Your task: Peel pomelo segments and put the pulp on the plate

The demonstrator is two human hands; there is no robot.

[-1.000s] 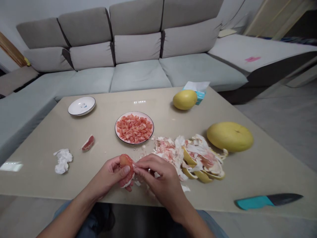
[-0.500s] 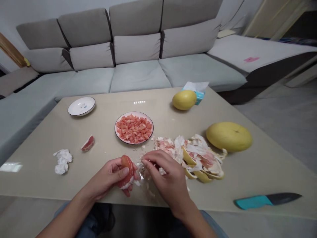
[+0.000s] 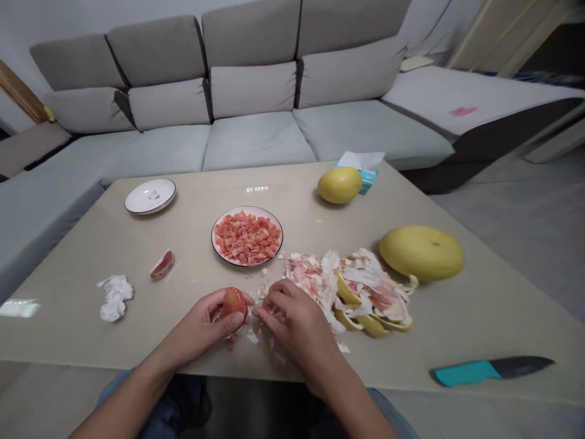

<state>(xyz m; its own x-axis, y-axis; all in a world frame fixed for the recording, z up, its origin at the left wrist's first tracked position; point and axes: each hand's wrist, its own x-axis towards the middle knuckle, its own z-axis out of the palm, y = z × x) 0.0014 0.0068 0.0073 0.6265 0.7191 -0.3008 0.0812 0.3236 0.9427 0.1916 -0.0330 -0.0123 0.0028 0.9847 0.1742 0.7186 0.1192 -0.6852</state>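
Observation:
My left hand (image 3: 208, 326) is closed round a pink pomelo segment (image 3: 234, 303) just above the near edge of the beige table (image 3: 192, 238). My right hand (image 3: 297, 323) is right beside it, fingertips pinched at the segment's white skin. A heap of peel and white membrane scraps (image 3: 351, 289) lies just right of my right hand. A plate of pink pomelo pieces (image 3: 247, 235) stands beyond my hands. Another unpeeled segment (image 3: 163, 265) lies to the left.
Two whole yellow pomelos (image 3: 421, 252) (image 3: 340, 184) sit on the right, a tissue pack (image 3: 365, 166) behind the smaller one. A knife with a teal handle (image 3: 491, 369) lies near the front right edge. An empty white dish (image 3: 150, 195) and a crumpled tissue (image 3: 115, 295) are on the left. A grey sofa (image 3: 256, 91) stands behind.
My right hand pulled away to the right towards the peel heap, then came back to the segment. The left hand has turned the segment slightly and stayed in place.

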